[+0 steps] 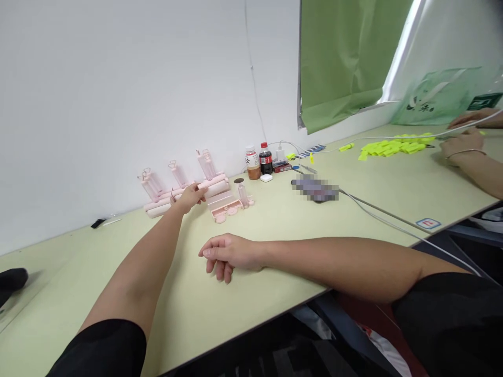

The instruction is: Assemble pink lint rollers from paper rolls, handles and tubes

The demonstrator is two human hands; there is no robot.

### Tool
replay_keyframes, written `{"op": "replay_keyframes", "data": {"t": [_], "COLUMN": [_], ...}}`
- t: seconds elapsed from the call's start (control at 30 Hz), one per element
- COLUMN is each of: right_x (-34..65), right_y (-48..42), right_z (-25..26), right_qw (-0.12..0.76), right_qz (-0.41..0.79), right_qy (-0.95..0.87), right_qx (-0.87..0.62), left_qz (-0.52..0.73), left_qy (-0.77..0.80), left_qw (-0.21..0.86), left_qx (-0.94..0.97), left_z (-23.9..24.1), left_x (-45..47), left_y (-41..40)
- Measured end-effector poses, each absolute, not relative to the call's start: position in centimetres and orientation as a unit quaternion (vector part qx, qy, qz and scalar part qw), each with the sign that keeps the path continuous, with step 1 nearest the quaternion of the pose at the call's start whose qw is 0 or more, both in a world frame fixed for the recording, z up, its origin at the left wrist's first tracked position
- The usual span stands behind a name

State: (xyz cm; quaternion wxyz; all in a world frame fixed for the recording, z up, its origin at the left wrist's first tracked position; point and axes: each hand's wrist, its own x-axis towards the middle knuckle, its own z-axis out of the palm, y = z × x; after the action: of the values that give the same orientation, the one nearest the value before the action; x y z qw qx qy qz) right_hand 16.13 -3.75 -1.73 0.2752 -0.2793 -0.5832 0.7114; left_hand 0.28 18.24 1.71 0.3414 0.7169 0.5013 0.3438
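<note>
My left hand point(187, 199) reaches to the row of pink items by the wall, its fingers curled round the middle long pink case point(176, 195), which they partly hide. A pink-and-white case point(215, 187) lies just right of it and another point(157, 209) to the left. Behind and on them stand clear pink containers with loops on top, one at the left point(152, 186) and one at the right point(207, 165). An opened pink case point(227, 208) with round pink lenses sits in front. My right hand point(231, 254) rests near the table's middle, fingers loosely bent and apart, holding nothing.
Along the wall stand an amber drink bottle point(253, 163) and a dark cola bottle point(266, 159). A blurred-out device point(315, 188) with a white cable lies to the right. At the far right, another person's hands point(463, 144) are near several bright yellow pieces point(393, 146).
</note>
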Motion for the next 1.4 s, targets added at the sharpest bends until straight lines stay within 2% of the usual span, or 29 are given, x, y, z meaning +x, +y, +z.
{"op": "replay_keyframes", "data": {"t": [0.27, 0.6, 0.7, 0.8, 0.9, 0.97, 1.07, 1.27, 1.4], "right_x": [15.8, 15.7, 16.8, 19.4, 23.3, 25.9, 29.1, 30.6, 30.1], "right_y": [-3.5, -3.6, -3.3, -1.7, 1.8, 4.7, 8.3, 10.7, 10.5], "right_z": [-2.2, -2.1, -1.1, 0.7, 2.2, 2.4, 1.0, -2.3, -2.2], "right_qw": [0.274, 0.264, 0.309, 0.402, 0.511, 0.527, 0.494, 0.409, 0.395], "right_qz": [0.707, 0.688, 0.56, 0.283, 0.093, 0.008, -0.026, 0.029, 0.029], "right_qy": [-0.598, -0.62, -0.711, -0.809, -0.76, -0.741, -0.759, -0.801, -0.803], "right_qx": [-0.259, -0.269, -0.292, -0.322, -0.39, -0.416, -0.424, -0.436, -0.445], "left_qz": [0.308, 0.339, 0.325, 0.287, 0.24, 0.202, 0.174, 0.181, 0.2], "left_qy": [0.512, 0.582, 0.553, 0.497, 0.445, 0.431, 0.437, 0.439, 0.422], "left_qw": [0.329, 0.117, 0.074, 0.061, 0.014, -0.021, -0.03, -0.032, -0.028], "left_qx": [0.731, 0.73, 0.763, 0.816, 0.863, 0.879, 0.882, 0.879, 0.884], "left_z": [1.2, 0.6, 1.1, 1.0, 0.4, -0.2, -1.0, -2.2, -2.4], "left_x": [1.3, 2.4, 2.4, 2.1, 1.8, 1.8, 2.3, 3.1, 2.7], "left_y": [19.0, 17.3, 15.3, 12.6, 10.2, 9.4, 9.2, 9.8, 9.8]}}
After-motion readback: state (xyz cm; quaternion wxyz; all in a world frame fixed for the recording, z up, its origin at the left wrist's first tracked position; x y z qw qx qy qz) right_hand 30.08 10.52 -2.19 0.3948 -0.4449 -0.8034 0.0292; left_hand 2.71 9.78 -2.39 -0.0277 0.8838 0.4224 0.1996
